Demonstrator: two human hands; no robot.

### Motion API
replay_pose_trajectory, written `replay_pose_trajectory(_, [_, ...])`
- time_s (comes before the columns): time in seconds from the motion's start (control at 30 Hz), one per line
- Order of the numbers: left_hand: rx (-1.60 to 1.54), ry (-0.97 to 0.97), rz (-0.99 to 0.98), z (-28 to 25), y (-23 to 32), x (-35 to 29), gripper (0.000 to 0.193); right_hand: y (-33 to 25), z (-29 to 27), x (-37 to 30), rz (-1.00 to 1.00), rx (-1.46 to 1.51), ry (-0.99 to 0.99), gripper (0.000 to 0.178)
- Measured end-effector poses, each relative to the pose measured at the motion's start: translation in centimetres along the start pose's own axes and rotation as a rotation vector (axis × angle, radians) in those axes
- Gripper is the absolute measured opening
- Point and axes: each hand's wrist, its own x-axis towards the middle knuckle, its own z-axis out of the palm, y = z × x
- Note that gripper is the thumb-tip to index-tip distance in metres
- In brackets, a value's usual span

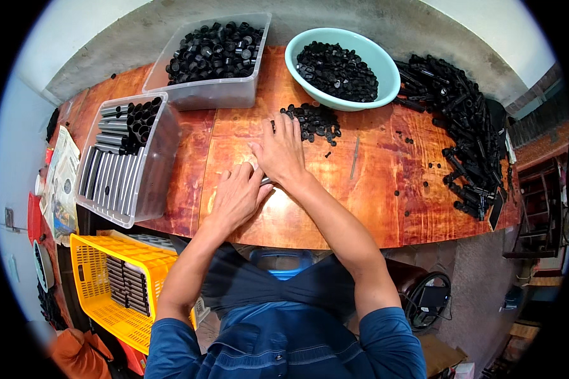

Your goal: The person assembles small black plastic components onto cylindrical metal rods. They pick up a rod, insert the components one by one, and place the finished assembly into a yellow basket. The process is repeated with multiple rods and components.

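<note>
My left hand (236,192) rests low over the wooden table, fingers bent round a metallic grey tube (266,181); most of the tube is hidden beneath the hands. Just beyond it, my right hand (281,150) lies with fingers stretched toward a loose pile of small black round parts (316,122). A small black piece (272,126) shows beside its fingers. The right thumb reaches close to the left fingertips; whether they touch, I cannot tell.
A clear bin of tubes (128,218) stands left, with a bin of black caps (227,91) behind. A pale green bowl (385,76) holds small black parts. Black assembled pieces (458,120) are heaped right. A thin rod (354,158) lies nearby. A yellow crate (85,243) sits below left.
</note>
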Motion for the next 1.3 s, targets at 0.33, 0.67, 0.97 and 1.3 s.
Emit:
replay_pose_trajectory(0.33, [0.06, 0.102, 0.093, 0.1, -0.1, 0.5, 0.054, -0.3, -0.4, 0.2, 0.025, 0.056, -0.019, 0.063])
replay_pose_trajectory(0.67, [-0.106, 0.012, 0.018, 0.9, -0.5, 0.2, 0.061, -0.5, -0.2, 0.1, 0.038, 0.096, 0.001, 0.068])
replay_pose_trajectory(0.97, [-0.157, 0.014, 0.019, 0.8, -0.7, 0.1, 0.06, -0.6, -0.5, 0.0, 0.03, 0.137, 0.047, 0.064])
replay_pose_trajectory(1.3, [-0.16, 0.016, 0.016, 0.4, -0.4, 0.3, 0.063, -0.1, -0.1, 0.2, 0.053, 0.172, 0.05, 0.057])
